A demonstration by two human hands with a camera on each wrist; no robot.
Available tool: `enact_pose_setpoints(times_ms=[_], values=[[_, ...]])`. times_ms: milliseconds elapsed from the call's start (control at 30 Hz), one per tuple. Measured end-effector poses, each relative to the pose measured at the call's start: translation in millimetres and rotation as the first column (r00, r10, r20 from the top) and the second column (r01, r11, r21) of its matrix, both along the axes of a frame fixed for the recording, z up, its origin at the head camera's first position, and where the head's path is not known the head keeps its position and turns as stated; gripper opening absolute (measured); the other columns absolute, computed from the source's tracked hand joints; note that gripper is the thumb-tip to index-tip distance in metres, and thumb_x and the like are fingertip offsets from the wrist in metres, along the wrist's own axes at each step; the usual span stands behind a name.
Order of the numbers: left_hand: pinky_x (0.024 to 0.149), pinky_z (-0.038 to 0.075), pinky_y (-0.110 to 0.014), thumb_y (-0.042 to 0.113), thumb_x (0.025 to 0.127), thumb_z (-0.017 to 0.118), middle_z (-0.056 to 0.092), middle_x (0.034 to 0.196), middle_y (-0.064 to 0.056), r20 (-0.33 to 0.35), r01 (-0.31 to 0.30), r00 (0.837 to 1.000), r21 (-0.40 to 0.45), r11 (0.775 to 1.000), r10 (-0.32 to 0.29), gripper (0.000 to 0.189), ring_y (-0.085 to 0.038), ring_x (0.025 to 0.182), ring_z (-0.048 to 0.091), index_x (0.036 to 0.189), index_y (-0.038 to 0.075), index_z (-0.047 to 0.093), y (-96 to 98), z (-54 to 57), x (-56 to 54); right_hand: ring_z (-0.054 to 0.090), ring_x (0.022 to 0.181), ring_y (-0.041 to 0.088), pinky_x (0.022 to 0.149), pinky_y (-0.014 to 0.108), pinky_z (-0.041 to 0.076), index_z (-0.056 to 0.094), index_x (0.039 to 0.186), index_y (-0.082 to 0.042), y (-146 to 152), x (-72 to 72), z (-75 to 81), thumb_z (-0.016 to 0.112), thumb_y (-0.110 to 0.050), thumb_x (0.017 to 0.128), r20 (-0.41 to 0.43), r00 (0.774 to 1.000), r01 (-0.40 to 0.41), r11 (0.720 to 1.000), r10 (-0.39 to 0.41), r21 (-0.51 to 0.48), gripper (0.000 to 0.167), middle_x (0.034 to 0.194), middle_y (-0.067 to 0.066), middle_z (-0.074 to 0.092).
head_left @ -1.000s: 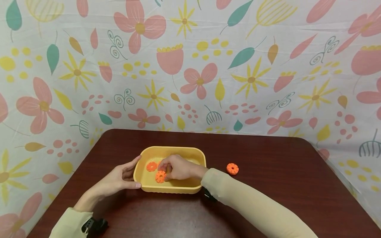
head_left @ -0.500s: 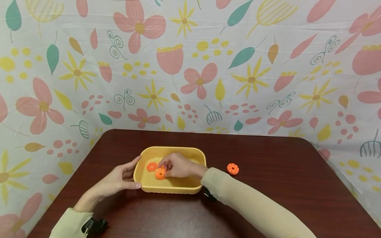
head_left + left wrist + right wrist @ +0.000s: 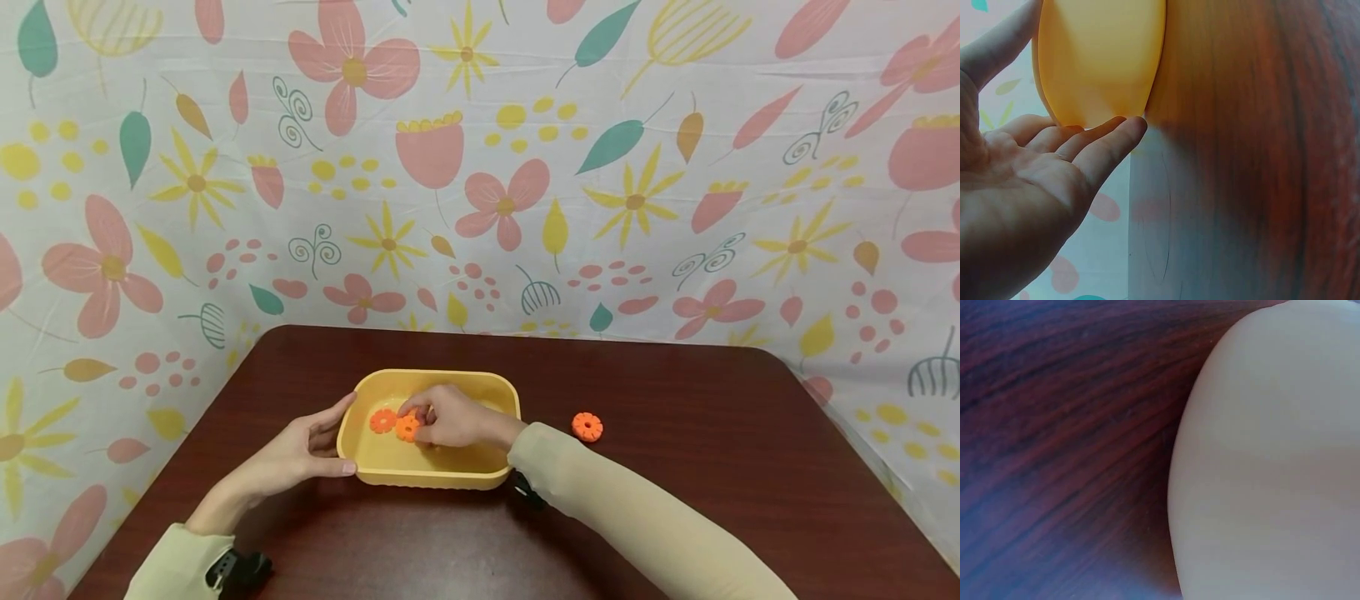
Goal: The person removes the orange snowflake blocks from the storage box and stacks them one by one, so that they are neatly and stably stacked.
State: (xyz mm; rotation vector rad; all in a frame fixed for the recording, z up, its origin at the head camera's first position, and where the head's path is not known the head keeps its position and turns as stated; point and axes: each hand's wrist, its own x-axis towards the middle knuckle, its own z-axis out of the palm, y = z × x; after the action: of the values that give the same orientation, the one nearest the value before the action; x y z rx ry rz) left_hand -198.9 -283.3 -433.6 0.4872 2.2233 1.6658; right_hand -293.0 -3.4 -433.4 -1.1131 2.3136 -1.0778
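Note:
A yellow rectangular tub [image 3: 450, 477] stands on the dark table in the head view. My left hand [image 3: 288, 454] spans its left end, with thumb and forefinger touching two corners; in the left wrist view its fingers lie nearly straight along the tub wall. Inside the tub, my right hand [image 3: 452, 417] pinches an orange notched disc [image 3: 407, 429] with a centre hole. More orange shows behind this disc, partly hidden by the fingers. Another flat orange disc [image 3: 382, 421] lies at the left on the tub floor. The right wrist view shows only sleeve and table.
To the right of the tub, one or more orange notched discs [image 3: 587, 427] lie on the brown table [image 3: 660, 467], perhaps stacked. A flower-printed cloth [image 3: 480, 167] hangs behind the table. My right forearm crosses the tub's right rim.
The pinched disc has risen slightly away from me, from the tub's near side towards the orange behind it, and my right fingers have closed in around it. The left hand stays put.

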Motion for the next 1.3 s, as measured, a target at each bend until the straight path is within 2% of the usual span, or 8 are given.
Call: enact_pose_setpoints(times_ms=[100,267,567,800,933,1033,1300], values=[[0.101,0.053,-0.032,0.007,0.093,0.081,0.016,0.172,-0.023,-0.009,0.003,1.0,-0.008,1.0,-0.003,0.1,-0.048,0.148,0.035,0.169,0.004,0.015,-0.1,0.0,-0.1,0.057,0.067,0.008,0.063,0.02,0.049,0.074,0.13,-0.006,-0.2,-1.6,-0.8,0.078,-0.004,0.094,-0.048,0.999,-0.014,0.999,0.015,0.035,0.037,0.081,-0.002,0.064],[0.101,0.053,-0.031,0.007,0.093,0.081,0.017,0.172,-0.022,0.003,-0.01,1.0,-0.013,1.0,0.01,0.1,-0.045,0.148,0.036,0.169,0.005,0.016,-0.1,1.3,0.1,0.055,0.072,0.008,0.068,0.02,0.047,0.073,0.133,-0.007,0.9,-2.9,-0.1,0.079,-0.006,0.094,-0.069,0.997,-0.03,0.997,0.034,0.065,0.04,0.08,-0.003,0.063],[0.1,0.054,-0.032,0.008,0.093,0.081,0.017,0.171,-0.024,-0.013,-0.001,1.0,-0.005,1.0,0.001,0.1,-0.047,0.147,0.037,0.169,0.004,0.016,0.1,3.3,2.4,0.06,0.072,0.004,0.069,0.019,0.052,0.078,0.122,-0.006,2.7,-4.2,0.7,0.09,-0.006,0.085,-0.043,0.997,-0.063,0.995,0.067,0.079,0.039,0.081,-0.003,0.07],[0.1,0.054,-0.032,0.008,0.093,0.081,0.018,0.171,-0.024,-0.006,-0.006,1.0,-0.004,1.0,0.006,0.099,-0.046,0.147,0.038,0.169,0.004,0.017,0.8,4.1,2.4,0.057,0.064,0.004,0.063,0.018,0.048,0.073,0.134,-0.006,2.8,-4.8,-1.4,0.081,-0.007,0.093,-0.066,0.995,-0.067,0.996,0.071,0.067,0.042,0.073,-0.007,0.069],[0.099,0.054,-0.032,0.008,0.093,0.081,0.018,0.171,-0.025,-0.003,-0.005,1.0,-0.003,1.0,0.005,0.1,-0.046,0.147,0.038,0.169,0.004,0.016,0.5,4.0,2.1,0.056,0.058,0.004,0.059,0.018,0.046,0.073,0.132,-0.005,2.7,-3.5,-1.1,0.078,-0.005,0.094,-0.042,0.997,-0.062,0.997,0.064,0.052,0.039,0.071,-0.003,0.072],[0.099,0.054,-0.032,0.008,0.093,0.081,0.018,0.171,-0.025,-0.001,-0.004,1.0,-0.001,1.0,0.004,0.1,-0.047,0.147,0.038,0.169,0.004,0.016,0.2,3.8,2.0,0.058,0.061,0.002,0.062,0.017,0.046,0.075,0.128,-0.003,2.8,-2.9,-0.7,0.079,-0.005,0.093,-0.042,0.997,-0.065,0.997,0.067,0.052,0.035,0.07,-0.001,0.074],[0.1,0.054,-0.032,0.008,0.093,0.081,0.017,0.171,-0.025,-0.008,-0.003,1.0,-0.006,1.0,0.003,0.099,-0.047,0.147,0.037,0.169,0.004,0.016,0.5,3.6,2.6,0.066,0.073,0.003,0.071,0.019,0.053,0.075,0.125,-0.004,3.4,-2.7,0.3,0.087,-0.005,0.087,-0.012,0.998,-0.064,0.997,0.064,0.048,0.04,0.076,-0.005,0.075]])
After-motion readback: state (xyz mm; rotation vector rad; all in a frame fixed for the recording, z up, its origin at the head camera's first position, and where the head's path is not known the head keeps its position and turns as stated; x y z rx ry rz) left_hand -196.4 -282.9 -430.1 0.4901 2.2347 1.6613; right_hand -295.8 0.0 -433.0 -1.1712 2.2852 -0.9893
